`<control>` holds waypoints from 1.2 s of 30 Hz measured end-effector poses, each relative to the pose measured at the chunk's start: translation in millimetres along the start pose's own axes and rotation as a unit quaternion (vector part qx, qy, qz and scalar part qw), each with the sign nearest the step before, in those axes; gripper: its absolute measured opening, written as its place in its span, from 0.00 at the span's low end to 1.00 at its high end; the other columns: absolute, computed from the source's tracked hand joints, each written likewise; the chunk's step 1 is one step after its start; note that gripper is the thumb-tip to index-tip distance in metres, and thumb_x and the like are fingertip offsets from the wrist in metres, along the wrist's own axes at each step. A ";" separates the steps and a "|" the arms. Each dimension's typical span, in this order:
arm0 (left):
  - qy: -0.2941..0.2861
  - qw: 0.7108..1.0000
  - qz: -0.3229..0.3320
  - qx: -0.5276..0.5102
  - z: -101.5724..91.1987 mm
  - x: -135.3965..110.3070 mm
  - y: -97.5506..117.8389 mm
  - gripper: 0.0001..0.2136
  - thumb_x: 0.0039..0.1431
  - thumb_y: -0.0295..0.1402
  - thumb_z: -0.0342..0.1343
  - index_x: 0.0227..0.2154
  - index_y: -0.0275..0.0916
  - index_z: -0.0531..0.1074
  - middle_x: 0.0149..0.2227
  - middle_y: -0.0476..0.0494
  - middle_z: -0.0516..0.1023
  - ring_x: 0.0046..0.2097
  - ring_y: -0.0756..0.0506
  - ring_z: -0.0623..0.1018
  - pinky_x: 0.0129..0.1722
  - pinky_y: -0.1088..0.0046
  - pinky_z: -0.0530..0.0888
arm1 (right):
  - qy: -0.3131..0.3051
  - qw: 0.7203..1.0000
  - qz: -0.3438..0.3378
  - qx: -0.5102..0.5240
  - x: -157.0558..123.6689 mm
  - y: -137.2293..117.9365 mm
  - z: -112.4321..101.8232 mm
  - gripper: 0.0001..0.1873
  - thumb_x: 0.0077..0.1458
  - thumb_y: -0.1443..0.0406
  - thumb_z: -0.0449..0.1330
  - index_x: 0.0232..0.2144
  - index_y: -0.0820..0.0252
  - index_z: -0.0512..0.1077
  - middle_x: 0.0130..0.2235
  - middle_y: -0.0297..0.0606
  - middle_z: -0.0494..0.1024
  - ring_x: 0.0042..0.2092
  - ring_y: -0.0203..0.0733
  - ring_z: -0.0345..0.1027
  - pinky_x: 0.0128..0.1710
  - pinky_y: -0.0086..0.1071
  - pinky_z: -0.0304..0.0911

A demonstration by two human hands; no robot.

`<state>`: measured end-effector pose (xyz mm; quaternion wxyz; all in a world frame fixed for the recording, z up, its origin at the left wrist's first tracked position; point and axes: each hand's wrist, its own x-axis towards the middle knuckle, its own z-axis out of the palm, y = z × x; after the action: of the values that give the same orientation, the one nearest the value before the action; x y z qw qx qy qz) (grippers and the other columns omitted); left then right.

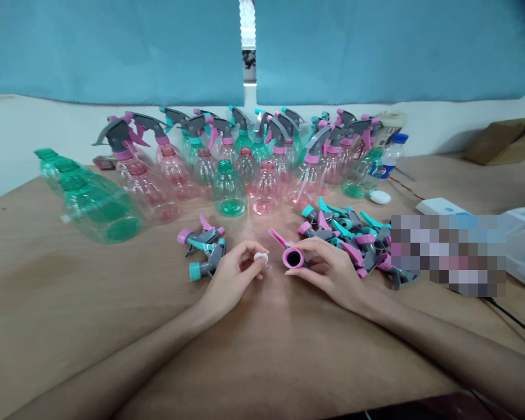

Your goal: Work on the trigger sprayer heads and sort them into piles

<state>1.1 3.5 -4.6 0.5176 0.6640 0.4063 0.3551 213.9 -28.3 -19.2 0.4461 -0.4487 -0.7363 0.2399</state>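
Observation:
Between the thumb and fingers of my left hand point(234, 271) is a small round white disc point(261, 258). My right hand point(332, 268) grips a spray nozzle head point(293, 258) by its pink collar, with the dark opening turned toward me and its pink trigger pointing up and left. A small gap separates the two hands above the tabletop. Beside my left hand lie a few loose spray heads point(207, 256) in grey, pink and teal. A larger heap of spray heads point(350, 233) lies just beyond my right hand.
Rows of pink and green bottles point(230, 195), many with spray heads on, stand along the back of the wooden table point(79, 315). A blue-capped plastic bottle point(391, 157), a white oval object point(380, 197) and a cardboard box point(503, 140) are at the right. A blurred patch hides part of that side.

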 end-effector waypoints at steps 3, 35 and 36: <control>0.000 1.000 -0.001 0.002 0.3 -0.1 0.0 0.06 0.60 0.34 0.54 0.36 0.38 0.66 0.32 0.49 0.71 0.34 0.49 0.74 0.32 0.73 0.74 | 0.001 0.999 0.024 0.024 -0.2 -1.5 0.4 0.17 0.52 0.59 0.64 0.44 0.55 0.70 0.43 0.39 0.74 0.40 0.42 0.73 0.33 0.33 0.75; -0.028 0.999 0.004 0.025 -0.5 -0.2 -1.7 0.06 0.61 0.34 0.53 0.38 0.38 0.66 0.33 0.48 0.72 0.35 0.48 0.73 0.33 0.72 0.70 | -0.042 0.999 0.007 0.020 3.2 -6.2 -0.1 0.16 0.54 0.63 0.62 0.46 0.52 0.68 0.48 0.36 0.72 0.48 0.41 0.68 0.40 0.31 0.71; -0.029 0.999 0.005 0.025 -0.6 -0.2 -1.8 0.06 0.61 0.34 0.53 0.38 0.38 0.66 0.33 0.48 0.72 0.35 0.48 0.73 0.33 0.72 0.70 | -0.044 0.999 0.007 0.022 3.1 -6.6 0.0 0.15 0.55 0.64 0.62 0.46 0.52 0.68 0.48 0.37 0.72 0.48 0.41 0.67 0.40 0.31 0.71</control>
<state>0.2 3.9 -6.3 0.5108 0.6886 0.3966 0.3282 210.3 -28.7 -12.8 0.4212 -0.4332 -0.7466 0.2785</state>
